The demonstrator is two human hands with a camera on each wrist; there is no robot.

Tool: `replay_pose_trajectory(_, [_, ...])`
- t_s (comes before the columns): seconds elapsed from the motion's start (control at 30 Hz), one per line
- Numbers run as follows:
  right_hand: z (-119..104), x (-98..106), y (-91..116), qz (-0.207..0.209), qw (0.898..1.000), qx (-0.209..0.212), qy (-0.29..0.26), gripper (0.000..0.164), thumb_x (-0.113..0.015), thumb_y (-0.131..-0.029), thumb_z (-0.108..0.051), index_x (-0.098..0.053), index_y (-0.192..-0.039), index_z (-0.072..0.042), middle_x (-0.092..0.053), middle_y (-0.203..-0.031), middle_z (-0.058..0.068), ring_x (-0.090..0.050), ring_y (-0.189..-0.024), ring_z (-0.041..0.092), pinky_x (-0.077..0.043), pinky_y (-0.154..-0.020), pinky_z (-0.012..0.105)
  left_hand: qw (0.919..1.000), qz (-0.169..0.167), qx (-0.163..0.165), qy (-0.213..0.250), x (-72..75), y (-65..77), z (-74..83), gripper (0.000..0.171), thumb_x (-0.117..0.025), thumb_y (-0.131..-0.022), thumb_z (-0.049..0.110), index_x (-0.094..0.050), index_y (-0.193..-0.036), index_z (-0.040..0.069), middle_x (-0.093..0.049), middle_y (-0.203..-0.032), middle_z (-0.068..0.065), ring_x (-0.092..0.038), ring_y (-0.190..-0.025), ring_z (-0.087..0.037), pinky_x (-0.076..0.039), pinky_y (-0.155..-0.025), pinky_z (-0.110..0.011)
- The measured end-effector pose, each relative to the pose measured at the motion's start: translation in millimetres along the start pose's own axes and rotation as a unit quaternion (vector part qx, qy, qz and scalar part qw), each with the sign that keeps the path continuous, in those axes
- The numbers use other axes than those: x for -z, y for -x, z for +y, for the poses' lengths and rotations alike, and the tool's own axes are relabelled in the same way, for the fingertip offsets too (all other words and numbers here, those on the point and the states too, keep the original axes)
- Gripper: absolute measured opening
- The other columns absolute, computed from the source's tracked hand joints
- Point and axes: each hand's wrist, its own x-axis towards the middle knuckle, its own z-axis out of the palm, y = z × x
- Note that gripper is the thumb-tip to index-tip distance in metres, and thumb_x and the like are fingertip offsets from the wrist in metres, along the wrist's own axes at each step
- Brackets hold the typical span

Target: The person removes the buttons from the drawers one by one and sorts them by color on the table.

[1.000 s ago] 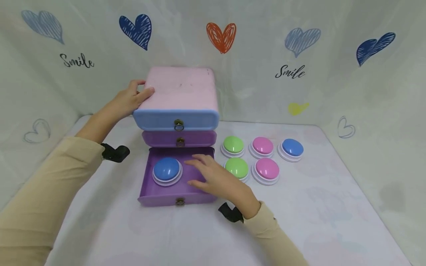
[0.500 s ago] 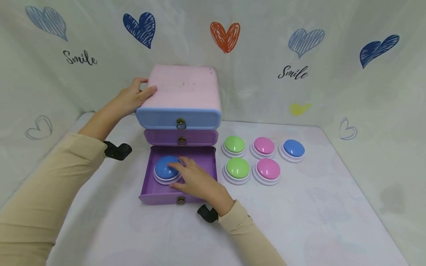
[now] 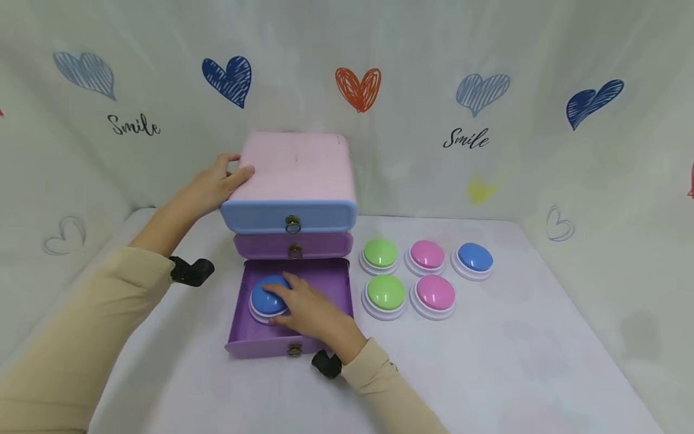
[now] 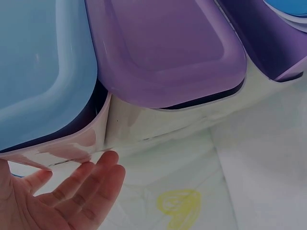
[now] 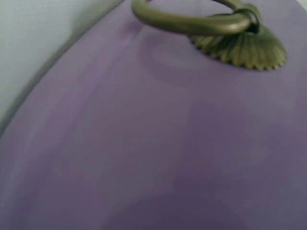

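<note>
A small chest of drawers with a pink top [image 3: 298, 166] stands at the back of the table. Its lowest purple drawer [image 3: 260, 348] is pulled out, with a blue dome push button [image 3: 264, 298] on a white base lying inside at the left. My right hand [image 3: 311, 310] reaches into this drawer and holds the button from its right side, fingers over the dome and thumb at the near edge. At the chest's upper left, my left hand [image 3: 214, 184] rests against the side; the left wrist view shows its fingers [image 4: 103, 191] extended against the wall.
Right of the chest sit two green buttons [image 3: 386, 292], two pink buttons [image 3: 435, 292] and another blue button [image 3: 475, 257]. A brass ring pull [image 5: 192, 21] fills part of the right wrist view. A patterned cloth hangs behind the table.
My right hand has moved left over the drawer and come onto the blue push button. The left hand stays on the chest. The head view has tilted slightly upward.
</note>
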Motion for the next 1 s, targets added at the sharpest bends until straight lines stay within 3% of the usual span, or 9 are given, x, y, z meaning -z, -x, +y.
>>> replay_pose_trajectory(0.33, [-8, -6, 0, 0.022, 0.999, 0.004, 0.032, 0.047, -0.063, -0.088, -0.034, -0.05, -0.133, -0.027, -0.043, -0.139, 0.007, -0.045, -0.125, 0.025, -0.043, -0.099, 0.031, 1.0, -0.003, 0.004, 0.006, -3.8, 5.1, -5.6, 0.079, -0.028, -0.095, 0.055, -0.003, -0.148, 0.002, -0.038, -0.134, -0.037, -0.049, -0.111, -0.047, -0.041, -0.089, -0.057])
replay_pose_trajectory(0.6, [-9, 0, 0, 0.041, 0.997, 0.019, 0.057, 0.045, -0.064, -0.087, -0.032, -0.053, -0.129, -0.023, -0.048, -0.133, 0.012, -0.048, -0.123, 0.029, -0.037, -0.106, 0.036, 1.0, 0.001, -0.001, 0.001, -2.7, 1.7, -0.7, 0.078, -0.027, -0.096, 0.054, -0.002, -0.148, 0.001, -0.036, -0.135, -0.037, -0.049, -0.111, -0.047, -0.042, -0.09, -0.057])
replay_pose_trajectory(0.83, [-6, 0, 0, 0.056, 0.995, 0.033, 0.075, 0.044, -0.065, -0.087, -0.033, -0.054, -0.127, -0.02, -0.051, -0.127, 0.013, -0.052, -0.113, 0.027, -0.043, -0.098, 0.032, 1.0, 0.0, -0.001, 0.003, -3.1, -1.3, 0.4, 0.08, -0.028, -0.094, 0.057, -0.002, -0.148, 0.004, -0.036, -0.136, -0.036, -0.05, -0.111, -0.047, -0.042, -0.09, -0.057])
replay_pose_trajectory(1.0, [-6, 1, -1, 0.053, 0.995, 0.034, 0.076, 0.043, -0.064, -0.087, -0.035, -0.055, -0.127, -0.021, -0.052, -0.126, 0.013, -0.052, -0.115, 0.028, -0.04, -0.102, 0.035, 0.9999, 0.013, 0.002, -0.001, -1.1, -0.6, -3.3, 0.083, -0.028, -0.092, 0.061, -0.003, -0.149, 0.005, -0.037, -0.135, -0.035, -0.052, -0.107, -0.046, -0.044, -0.088, -0.055])
